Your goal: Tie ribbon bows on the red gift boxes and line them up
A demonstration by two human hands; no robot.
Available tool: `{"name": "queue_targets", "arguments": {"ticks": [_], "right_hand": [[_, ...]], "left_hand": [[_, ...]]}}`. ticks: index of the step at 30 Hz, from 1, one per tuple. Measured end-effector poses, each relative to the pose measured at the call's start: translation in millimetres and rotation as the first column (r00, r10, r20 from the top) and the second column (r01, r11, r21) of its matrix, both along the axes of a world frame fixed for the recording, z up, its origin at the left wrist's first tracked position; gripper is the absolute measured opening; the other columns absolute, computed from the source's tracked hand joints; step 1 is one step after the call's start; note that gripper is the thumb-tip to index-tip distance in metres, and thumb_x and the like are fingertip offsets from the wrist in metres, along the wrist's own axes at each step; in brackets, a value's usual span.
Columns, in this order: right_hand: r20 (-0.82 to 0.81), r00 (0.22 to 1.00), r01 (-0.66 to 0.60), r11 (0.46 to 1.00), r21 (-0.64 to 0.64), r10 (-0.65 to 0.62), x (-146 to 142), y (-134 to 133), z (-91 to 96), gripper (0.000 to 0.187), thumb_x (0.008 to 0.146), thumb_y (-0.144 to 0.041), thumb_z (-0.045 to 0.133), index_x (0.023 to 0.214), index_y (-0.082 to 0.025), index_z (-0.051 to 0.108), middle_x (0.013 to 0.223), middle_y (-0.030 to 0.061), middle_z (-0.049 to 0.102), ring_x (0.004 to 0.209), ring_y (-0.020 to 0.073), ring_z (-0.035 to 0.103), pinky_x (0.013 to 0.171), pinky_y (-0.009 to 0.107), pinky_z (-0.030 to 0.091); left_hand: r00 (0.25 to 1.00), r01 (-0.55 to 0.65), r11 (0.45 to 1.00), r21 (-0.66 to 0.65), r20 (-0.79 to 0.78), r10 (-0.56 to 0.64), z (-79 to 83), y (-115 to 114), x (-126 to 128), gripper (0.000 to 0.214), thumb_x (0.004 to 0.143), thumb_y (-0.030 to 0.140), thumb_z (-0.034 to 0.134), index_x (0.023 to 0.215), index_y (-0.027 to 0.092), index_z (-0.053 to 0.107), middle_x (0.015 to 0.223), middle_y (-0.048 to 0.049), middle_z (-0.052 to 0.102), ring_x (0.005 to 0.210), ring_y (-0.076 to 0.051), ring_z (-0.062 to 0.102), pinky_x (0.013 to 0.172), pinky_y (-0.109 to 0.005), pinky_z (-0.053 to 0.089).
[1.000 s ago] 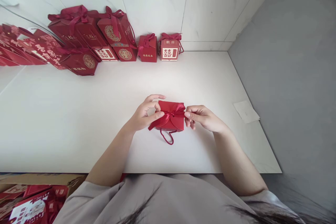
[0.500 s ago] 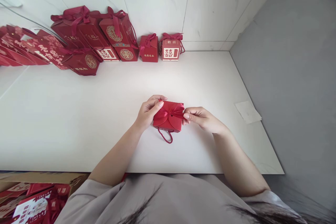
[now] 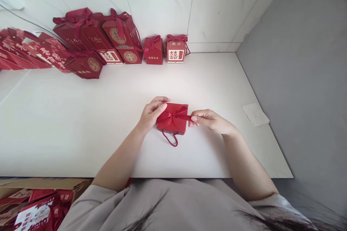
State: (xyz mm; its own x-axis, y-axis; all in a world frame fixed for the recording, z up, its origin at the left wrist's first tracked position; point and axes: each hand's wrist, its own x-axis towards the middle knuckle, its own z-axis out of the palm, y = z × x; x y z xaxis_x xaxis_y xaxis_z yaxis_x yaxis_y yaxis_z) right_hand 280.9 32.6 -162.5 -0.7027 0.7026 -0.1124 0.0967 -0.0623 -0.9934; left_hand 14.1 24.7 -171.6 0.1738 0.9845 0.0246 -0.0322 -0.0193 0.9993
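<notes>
A small red gift box (image 3: 177, 126) rests on the white table in front of me, its curved top flaps folded over. A red ribbon (image 3: 179, 111) is tied in a bow across its top, and a dark red cord handle (image 3: 170, 140) loops out toward me. My left hand (image 3: 153, 113) is closed around the box's left side, with the thumb on top and the other fingers at the far and left sides. Just off the right side, my right hand (image 3: 207, 120) pinches one ribbon tail between thumb and fingers, and the tail is stretched to the right.
Two small finished red boxes (image 3: 153, 52) (image 3: 175, 50) with bows stand by the tiled wall. Stacked red gift boxes (image 3: 92, 38) and red bags (image 3: 25, 48) are at the far left. A white paper (image 3: 255, 114) lies at right. A cardboard carton (image 3: 78, 184) holds red packaging lower left.
My right hand has drawn the ribbon tail slightly away from the box, so more of it shows taut. The left hand keeps its hold on the box.
</notes>
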Motion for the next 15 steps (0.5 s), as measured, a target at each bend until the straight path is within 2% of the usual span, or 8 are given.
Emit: {"name": "queue_targets", "arguments": {"ticks": [3, 5, 6, 8, 9, 11, 13, 15], "right_hand": [[0.104, 0.994, 0.015, 1.000, 0.010, -0.016, 9, 3, 6.4, 0.039, 0.094, -0.053, 0.058, 0.077, -0.019, 0.066, 0.082, 0.0043, 0.066, 0.082, 0.0195, 0.058, 0.081, 0.035, 0.044], [0.198, 0.979, 0.047, 0.998, 0.041, -0.054, 15, 4, 10.6, 0.038, 0.091, -0.057, 0.060, 0.084, -0.020, 0.066, 0.084, 0.0032, 0.065, 0.081, 0.0193, 0.057, 0.079, 0.035, 0.044], [0.249, 0.965, 0.064, 0.996, 0.061, -0.077, 17, 4, 11.9, 0.038, 0.091, -0.058, 0.060, 0.087, -0.021, 0.065, 0.085, 0.0026, 0.064, 0.081, 0.0192, 0.057, 0.078, 0.035, 0.045], [0.320, 0.942, 0.077, 0.993, 0.093, -0.103, 19, 3, 11.3, 0.037, 0.090, -0.059, 0.059, 0.093, -0.022, 0.064, 0.089, 0.0025, 0.064, 0.083, 0.0198, 0.057, 0.079, 0.036, 0.046], [0.335, 0.937, 0.069, 0.993, 0.099, -0.099, 18, 2, 9.0, 0.037, 0.090, -0.058, 0.060, 0.099, -0.023, 0.063, 0.095, 0.0033, 0.065, 0.087, 0.0207, 0.059, 0.081, 0.037, 0.048], [0.335, 0.939, 0.037, 0.993, 0.111, -0.072, 15, 1, 0.0, 0.047, 0.084, -0.055, 0.069, 0.119, -0.026, 0.058, 0.117, 0.0071, 0.064, 0.102, 0.0243, 0.061, 0.089, 0.040, 0.050], [0.330, 0.941, 0.017, 0.982, 0.189, -0.080, 6, -1, -13.7, 0.084, 0.074, -0.049, 0.082, 0.144, -0.030, 0.041, 0.144, 0.0112, 0.050, 0.123, 0.0298, 0.055, 0.101, 0.046, 0.048], [0.296, 0.945, 0.015, 0.921, 0.390, -0.141, -5, -1, -28.7, 0.113, 0.067, -0.043, 0.088, 0.157, -0.034, 0.020, 0.159, 0.0126, 0.033, 0.142, 0.0352, 0.037, 0.114, 0.054, 0.035]], "left_hand": [[0.997, 0.075, 0.997, -0.008, 0.019, -0.075, 1.2, 4, -13, 0.031, 0.086, 0.040, 0.072, 0.072, 0.017, 0.056, 0.133, -0.0074, 0.056, 0.102, -0.020, 0.062, 0.081, -0.031, 0.053], [0.980, 0.200, 0.980, -0.004, 0.013, -0.200, 4.6, 7, -29, 0.033, 0.079, 0.043, 0.078, 0.101, 0.025, 0.062, 0.144, -0.0073, 0.049, 0.118, -0.025, 0.058, 0.090, -0.035, 0.054], [0.960, 0.280, 0.960, 0.010, -0.020, -0.280, 6.6, 8, -38, 0.054, 0.074, 0.045, 0.082, 0.121, 0.031, 0.058, 0.149, -0.0079, 0.044, 0.129, -0.029, 0.052, 0.099, -0.040, 0.051], [0.890, 0.437, 0.899, 0.021, -0.157, -0.428, 9.9, 10, -54, 0.107, 0.062, 0.046, 0.091, 0.151, 0.039, 0.031, 0.160, -0.0089, 0.030, 0.147, -0.034, 0.032, 0.116, -0.049, 0.037], [0.843, 0.498, 0.867, 0.000, -0.236, -0.484, 10.6, 10, -60, 0.127, 0.057, 0.043, 0.094, 0.157, 0.040, 0.015, 0.163, -0.0092, 0.023, 0.151, -0.035, 0.024, 0.120, -0.051, 0.030], [0.771, 0.549, 0.833, -0.066, -0.346, -0.535, 9.6, 9, -65, 0.143, 0.055, 0.036, 0.096, 0.158, 0.039, -0.004, 0.166, -0.0108, 0.014, 0.152, -0.036, 0.020, 0.122, -0.054, 0.026], [0.753, 0.542, 0.835, -0.091, -0.388, -0.531, 6.8, 8, -60, 0.135, 0.057, 0.033, 0.094, 0.159, 0.033, 0.005, 0.163, -0.0141, 0.024, 0.148, -0.038, 0.030, 0.119, -0.055, 0.032], [0.802, 0.482, 0.874, -0.055, -0.374, -0.466, 4.0, 7, -51, 0.115, 0.055, 0.032, 0.094, 0.153, 0.027, 0.034, 0.151, -0.0154, 0.046, 0.138, -0.040, 0.045, 0.112, -0.055, 0.042]]}}
